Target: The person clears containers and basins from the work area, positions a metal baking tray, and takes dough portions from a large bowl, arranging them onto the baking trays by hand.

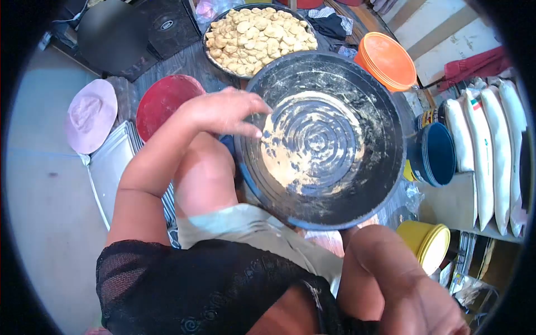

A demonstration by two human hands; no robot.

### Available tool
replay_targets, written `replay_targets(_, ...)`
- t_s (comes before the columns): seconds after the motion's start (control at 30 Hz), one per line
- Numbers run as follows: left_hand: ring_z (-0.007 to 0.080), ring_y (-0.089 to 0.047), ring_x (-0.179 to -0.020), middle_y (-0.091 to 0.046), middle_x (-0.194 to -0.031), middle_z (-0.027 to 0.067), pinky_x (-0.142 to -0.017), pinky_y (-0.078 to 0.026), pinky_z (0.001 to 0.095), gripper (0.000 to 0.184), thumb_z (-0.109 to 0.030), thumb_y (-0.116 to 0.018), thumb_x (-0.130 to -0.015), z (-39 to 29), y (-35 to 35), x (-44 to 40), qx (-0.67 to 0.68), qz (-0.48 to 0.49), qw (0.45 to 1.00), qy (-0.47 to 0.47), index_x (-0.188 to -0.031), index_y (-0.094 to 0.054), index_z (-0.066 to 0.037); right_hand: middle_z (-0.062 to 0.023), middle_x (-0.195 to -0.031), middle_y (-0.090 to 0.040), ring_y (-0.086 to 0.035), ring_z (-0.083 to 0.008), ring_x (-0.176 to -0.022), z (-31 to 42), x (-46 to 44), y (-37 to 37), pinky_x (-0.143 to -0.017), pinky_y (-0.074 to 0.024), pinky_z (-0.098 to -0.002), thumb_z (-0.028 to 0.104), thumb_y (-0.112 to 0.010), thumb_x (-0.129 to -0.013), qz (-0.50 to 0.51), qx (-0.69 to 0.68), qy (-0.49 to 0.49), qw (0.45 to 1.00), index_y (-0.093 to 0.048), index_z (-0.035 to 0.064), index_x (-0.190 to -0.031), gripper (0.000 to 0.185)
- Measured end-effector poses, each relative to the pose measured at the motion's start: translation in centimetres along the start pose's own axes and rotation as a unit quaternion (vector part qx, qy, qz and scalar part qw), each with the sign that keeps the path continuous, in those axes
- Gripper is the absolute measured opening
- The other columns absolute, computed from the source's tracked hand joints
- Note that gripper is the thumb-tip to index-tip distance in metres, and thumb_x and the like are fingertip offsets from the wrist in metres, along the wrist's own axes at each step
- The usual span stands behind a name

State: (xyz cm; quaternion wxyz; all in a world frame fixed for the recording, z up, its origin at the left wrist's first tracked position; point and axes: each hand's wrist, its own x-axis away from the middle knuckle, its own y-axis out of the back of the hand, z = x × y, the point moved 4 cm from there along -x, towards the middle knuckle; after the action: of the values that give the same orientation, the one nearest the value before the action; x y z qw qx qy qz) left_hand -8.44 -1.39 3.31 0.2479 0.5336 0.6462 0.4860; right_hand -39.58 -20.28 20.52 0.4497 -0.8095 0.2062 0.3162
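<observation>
My left hand [231, 111] reaches over the left rim of a large black basin [385, 162]. Its thumb and fingers are apart, and I see nothing held between them. Pale yellowish powder [282, 164] coats the basin's ridged bottom, thickest on the left side. The basin stands in front of my bent legs. At the lower right, what seems to be my right hand [427, 304] is near my right knee, with its fingers hidden. Behind the basin, a wide round tray [211, 58] is heaped with pale dough-like pieces [259, 36].
A red bowl [162, 100] and stacked metal trays [111, 162] lie left, beside a pink hat [91, 114]. An orange-lidded tub [388, 58] is behind right. At right stand a dark blue bucket [438, 153], a yellow bucket [421, 243] and several white sacks [494, 151].
</observation>
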Motion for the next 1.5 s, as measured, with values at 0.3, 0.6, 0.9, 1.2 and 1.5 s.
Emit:
replay_targets(0.3,0.0378,-0.051,-0.124,-0.055,-0.132,0.0201,-0.103,-0.04,0.0455,0.069,-0.051,-0.064,-0.085,-8.0,-10.9,1.2,0.072,0.048,0.993,0.075,-0.136,-0.052,-0.006,0.0136,-0.134,-0.054,-0.047,-0.0092,-0.121,5.0,-8.6,1.9,-0.104,-0.0247,-0.0467,0.04,-0.052,-0.097,0.24,0.108,-0.033,0.964,-0.054,0.0255,-0.132,0.037)
replay_targets(0.6,0.0388,-0.052,-0.122,-0.055,-0.129,0.0228,-0.104,-0.041,0.0418,0.062,-0.046,-0.07,-0.081,-0.2,-21.0,0.4,0.167,-0.085,0.949,0.254,-0.126,-0.061,-0.004,0.007,-0.148,-0.046,-0.043,-0.0139,-0.132,8.5,-10.0,1.8,-0.113,-0.0156,-0.0542,0.035,-0.047,-0.1,0.287,0.097,-0.062,0.951,-0.05,0.0214,-0.138,0.04)
replay_targets(0.9,0.0393,-0.047,-0.128,-0.047,-0.136,0.0218,-0.105,-0.04,0.0498,0.079,-0.047,-0.074,-0.074,4.5,-21.6,1.3,0.179,-0.211,0.848,0.452,-0.139,-0.046,-0.012,-0.0059,-0.153,-0.039,-0.038,-0.0224,-0.138,9.2,-12.5,-0.6,-0.115,-0.0247,-0.0429,0.054,-0.047,-0.097,0.178,0.621,0.23,0.727,-0.041,0.011,-0.147,0.066)
replay_targets(1.2,0.043,-0.057,-0.113,-0.048,-0.133,0.0278,-0.086,-0.048,0.0653,0.089,-0.024,-0.076,-0.077,10.1,-29.5,-1.5,0.584,-0.266,0.594,0.485,-0.141,-0.022,0.006,-0.0133,-0.148,-0.034,-0.036,-0.032,-0.132,5.1,-1.7,8.9,-0.104,-0.0337,-0.0535,0.033,-0.062,-0.088,0.249,0.262,-0.12,0.925,-0.043,0.0141,-0.138,0.057)
replay_targets(1.5,0.0257,-0.067,-0.084,-0.066,-0.097,0.0122,-0.064,-0.055,0.0442,0.033,-0.02,-0.072,-0.085,-1.9,-20.1,0.9,0.745,-0.231,0.581,0.231,-0.108,-0.057,-0.002,-0.0246,-0.153,-0.024,-0.02,-0.0395,-0.144,4.4,22.6,35.5,-0.118,-0.0212,-0.0438,0.037,-0.082,-0.064,0.373,0.529,-0.726,0.232,-0.018,0.0044,-0.153,0.114)
